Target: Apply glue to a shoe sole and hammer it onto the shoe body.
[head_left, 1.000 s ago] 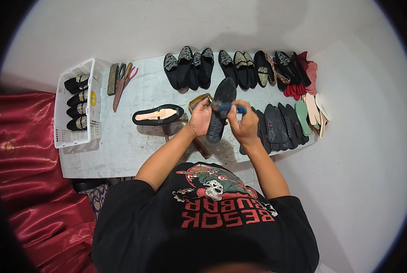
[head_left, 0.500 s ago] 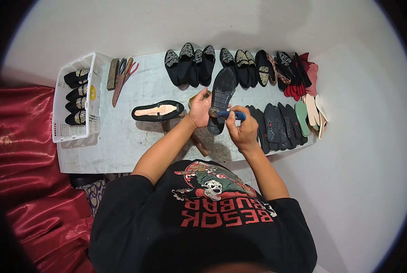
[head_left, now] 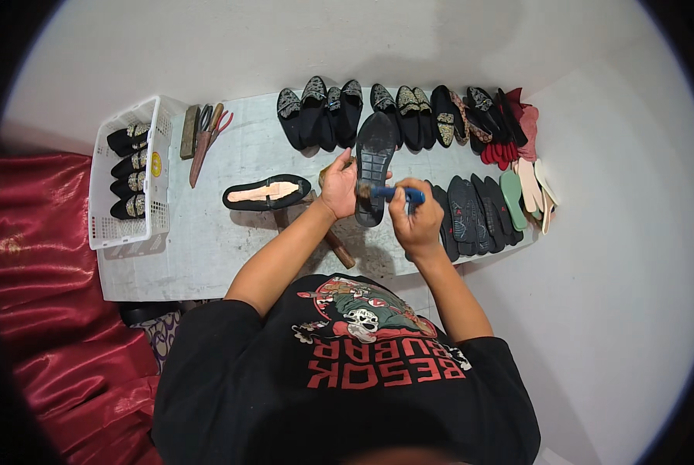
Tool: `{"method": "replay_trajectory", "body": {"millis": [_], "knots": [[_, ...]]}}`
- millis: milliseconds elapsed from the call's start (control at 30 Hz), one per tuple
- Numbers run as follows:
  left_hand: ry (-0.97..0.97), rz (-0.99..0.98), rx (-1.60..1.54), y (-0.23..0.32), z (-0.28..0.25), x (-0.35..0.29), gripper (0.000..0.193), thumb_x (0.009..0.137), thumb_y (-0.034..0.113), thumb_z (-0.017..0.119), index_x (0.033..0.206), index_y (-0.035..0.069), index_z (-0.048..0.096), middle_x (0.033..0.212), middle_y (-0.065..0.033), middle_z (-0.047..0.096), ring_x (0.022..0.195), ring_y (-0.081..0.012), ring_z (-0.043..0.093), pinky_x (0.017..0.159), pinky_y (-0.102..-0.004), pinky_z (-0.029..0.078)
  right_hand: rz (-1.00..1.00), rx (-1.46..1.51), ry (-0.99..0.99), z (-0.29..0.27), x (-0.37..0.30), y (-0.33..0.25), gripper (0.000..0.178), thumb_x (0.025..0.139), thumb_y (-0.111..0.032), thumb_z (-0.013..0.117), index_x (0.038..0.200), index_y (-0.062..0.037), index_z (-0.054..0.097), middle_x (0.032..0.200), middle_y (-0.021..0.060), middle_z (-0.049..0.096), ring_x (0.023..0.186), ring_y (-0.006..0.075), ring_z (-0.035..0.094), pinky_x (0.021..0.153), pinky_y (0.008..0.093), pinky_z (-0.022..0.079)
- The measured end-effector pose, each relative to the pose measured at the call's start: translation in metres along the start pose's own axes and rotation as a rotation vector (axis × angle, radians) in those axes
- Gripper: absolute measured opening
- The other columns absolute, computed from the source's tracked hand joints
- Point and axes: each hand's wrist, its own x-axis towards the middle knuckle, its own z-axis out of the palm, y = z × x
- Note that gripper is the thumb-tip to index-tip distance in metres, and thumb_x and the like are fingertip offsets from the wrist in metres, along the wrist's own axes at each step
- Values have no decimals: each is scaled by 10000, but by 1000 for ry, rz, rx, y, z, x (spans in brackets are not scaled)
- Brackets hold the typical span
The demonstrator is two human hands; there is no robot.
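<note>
A black shoe sole is held above the table by my left hand, with its gridded face up and its toe pointing away. My right hand grips the blue handle of a small brush. The brush's bristles touch the lower middle part of the sole, near my left hand. Left of my forearm lies a black shoe upper, its tan bottom facing up. A yellowish container is mostly hidden behind my left hand. Under my left forearm, a wooden handle shows; its other end is covered.
A white basket of patterned black shoes stands on the table's left, with red-handled pliers and other tools beside it. Finished-looking shoes line the wall. Black soles and pale insoles lie at the right.
The sole has turned slightly, its toe end swinging left so that it stands straighter. The brush has stayed against nearly the same part of it. The whole view has shifted slightly.
</note>
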Motion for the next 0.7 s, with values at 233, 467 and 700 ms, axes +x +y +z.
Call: {"method": "replay_trajectory", "body": {"millis": [233, 467, 700], "knots": [[-29, 45, 84, -6, 4, 6, 579, 1069, 500, 320, 1370, 66, 557, 1160, -197, 691, 1022, -338, 698, 940, -497, 562, -82, -36, -102, -5, -9, -8, 167, 932, -95, 662, 1020, 32, 597, 844, 159, 680, 691, 310, 701, 619, 372, 542], [79, 118, 38, -19, 2, 10, 551, 1086, 456, 294, 1406, 73, 527, 1304, -133, 643, 1077, -305, 682, 932, -486, 573, -37, -56, -43, -1, 1, 2, 185, 917, -94, 670, 1036, 27, 598, 841, 168, 685, 691, 312, 702, 614, 370, 542], [47, 187, -5, -12, 3, 8, 571, 1095, 446, 253, 1485, 66, 428, 1541, -95, 462, 1076, -300, 677, 913, -507, 575, -58, -31, -106, -9, -21, -11, 181, 916, -94, 676, 1028, 32, 608, 833, 161, 690, 687, 309, 705, 620, 362, 548]]}}
